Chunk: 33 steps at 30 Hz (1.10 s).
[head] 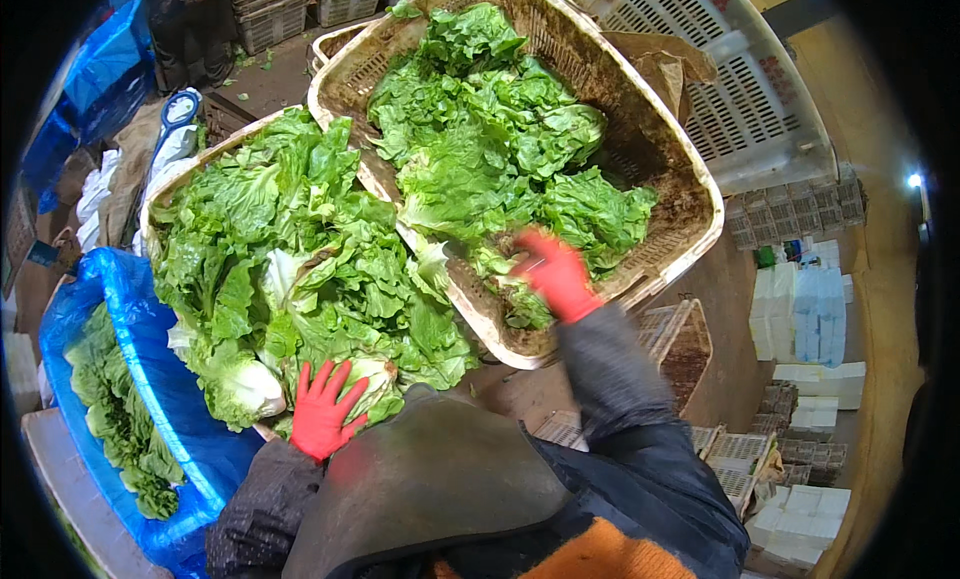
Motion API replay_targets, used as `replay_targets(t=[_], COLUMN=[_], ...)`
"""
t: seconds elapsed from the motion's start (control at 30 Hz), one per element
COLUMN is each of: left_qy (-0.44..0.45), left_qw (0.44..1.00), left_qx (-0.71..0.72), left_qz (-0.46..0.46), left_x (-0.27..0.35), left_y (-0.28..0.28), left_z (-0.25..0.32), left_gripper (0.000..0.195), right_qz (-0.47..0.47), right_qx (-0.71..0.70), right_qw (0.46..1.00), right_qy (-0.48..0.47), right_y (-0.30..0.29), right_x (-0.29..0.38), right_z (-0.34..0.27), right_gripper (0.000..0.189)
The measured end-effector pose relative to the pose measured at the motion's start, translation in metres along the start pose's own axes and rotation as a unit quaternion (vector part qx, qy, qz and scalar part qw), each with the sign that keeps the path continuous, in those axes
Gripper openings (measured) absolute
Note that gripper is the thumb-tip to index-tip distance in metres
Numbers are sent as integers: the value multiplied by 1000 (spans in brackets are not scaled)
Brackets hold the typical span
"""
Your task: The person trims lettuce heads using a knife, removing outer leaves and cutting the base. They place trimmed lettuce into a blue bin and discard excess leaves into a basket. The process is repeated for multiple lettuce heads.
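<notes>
My left hand (326, 410), in a red glove, rests with its fingers spread on the near edge of a heap of green lettuce (247, 271), beside a pale lettuce butt (255, 388). My right hand (555, 271), gloved in red too and slightly blurred, is over the near end of a dirty white plastic crate (705, 196). Something thin and metallic shows at its fingers, perhaps a blade; the grip is unclear. Just beyond that hand, loose lettuce heads (487, 151) fill much of the crate. The left heap sits in another pale crate (169, 185), whose rim is partly hidden by leaves.
At the left stands a container lined with blue plastic (161, 399), holding lettuce (124, 414). An upturned white crate (720, 76) leans at the upper right. Stacked crates (274, 16) stand at the back, white foam boxes (795, 309) at the right. A person's dark-clothed legs show upper left.
</notes>
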<state>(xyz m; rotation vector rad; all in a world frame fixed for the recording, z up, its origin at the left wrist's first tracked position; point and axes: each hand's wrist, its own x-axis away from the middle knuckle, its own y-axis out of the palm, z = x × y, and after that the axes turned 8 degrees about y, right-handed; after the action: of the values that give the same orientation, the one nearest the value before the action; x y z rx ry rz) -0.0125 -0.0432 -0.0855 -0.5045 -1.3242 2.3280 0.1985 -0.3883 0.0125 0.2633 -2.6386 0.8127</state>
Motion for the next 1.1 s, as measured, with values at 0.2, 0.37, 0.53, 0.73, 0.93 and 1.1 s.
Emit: replay_targets(t=[0.2,0.37,0.53,0.73,0.93,1.1], left_qy=[20,13,57,-191,-28,-204], left_qw=[960,955,973,836,854,762], left_qx=[171,212,198,444,450,588], left_qz=[-222,-205,-102,260,259,180], left_x=[3,-7,4,19,-28,-32], left_y=[90,21,-64,-112,-117,-39], left_z=[-29,-18,-11,-25,-21,-8], left_gripper=[63,58,51,51,113,61], right_qz=[174,58,157,211,9,-115], right_qx=[400,636,405,-143,-444,-469], right_qw=[895,766,898,955,886,875], right_qy=[-92,72,-64,-154,-129,-28], right_y=[-147,-73,-118,-121,-9,121], right_x=[-93,-107,-45,58,50,61], right_z=[-14,-2,-45,-59,-66,-69], right_gripper=[55,75,32,37,37,34])
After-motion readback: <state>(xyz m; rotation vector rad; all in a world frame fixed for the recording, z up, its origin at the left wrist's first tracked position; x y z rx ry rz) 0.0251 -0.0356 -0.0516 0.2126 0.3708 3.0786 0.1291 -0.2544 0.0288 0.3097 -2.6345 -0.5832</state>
